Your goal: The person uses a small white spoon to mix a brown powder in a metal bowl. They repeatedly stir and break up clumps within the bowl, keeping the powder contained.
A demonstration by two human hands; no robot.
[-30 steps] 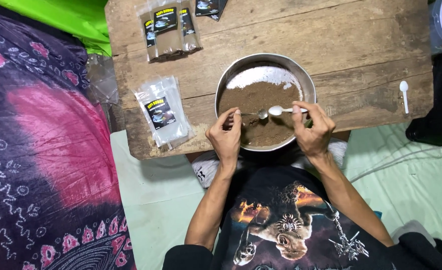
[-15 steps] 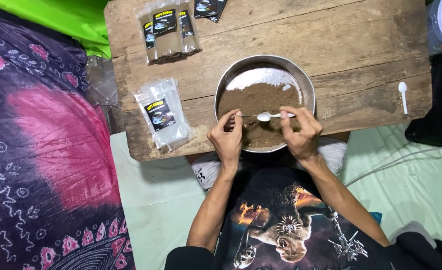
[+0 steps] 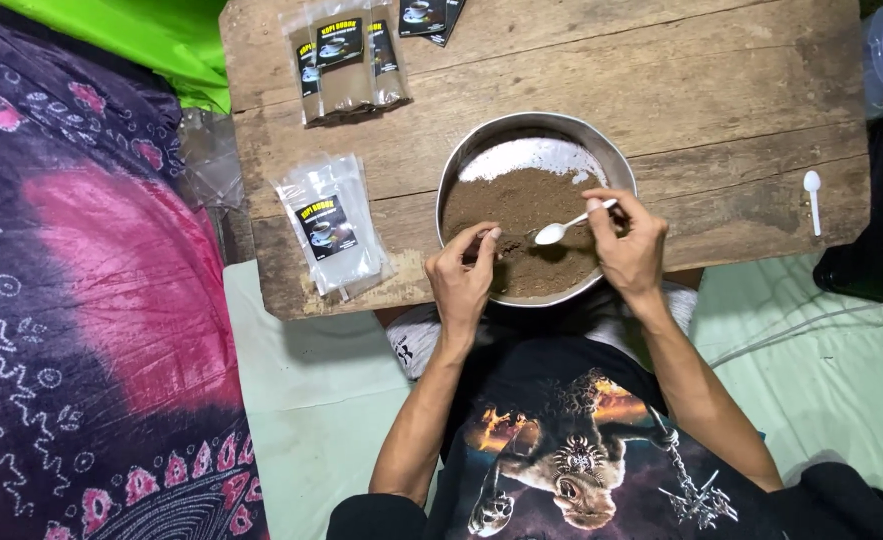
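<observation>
The right hand [image 3: 629, 250] pinches a white plastic spoon [image 3: 561, 229] by its handle end, bowl pointing to nine o'clock over the brown powder [image 3: 521, 215] in the metal bowl [image 3: 601, 150]. The left hand [image 3: 464, 280] closes on something small at the bowl's seven o'clock rim; what it is I cannot tell. The spoon looks light and stiff, the powder loose and easily spilled. The wooden board [image 3: 721, 90] has open room at twelve and two o'clock; empty packets [image 3: 329, 225] lie at nine

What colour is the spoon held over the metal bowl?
White; the spoon shows best in the head view, in the right hand.
</observation>
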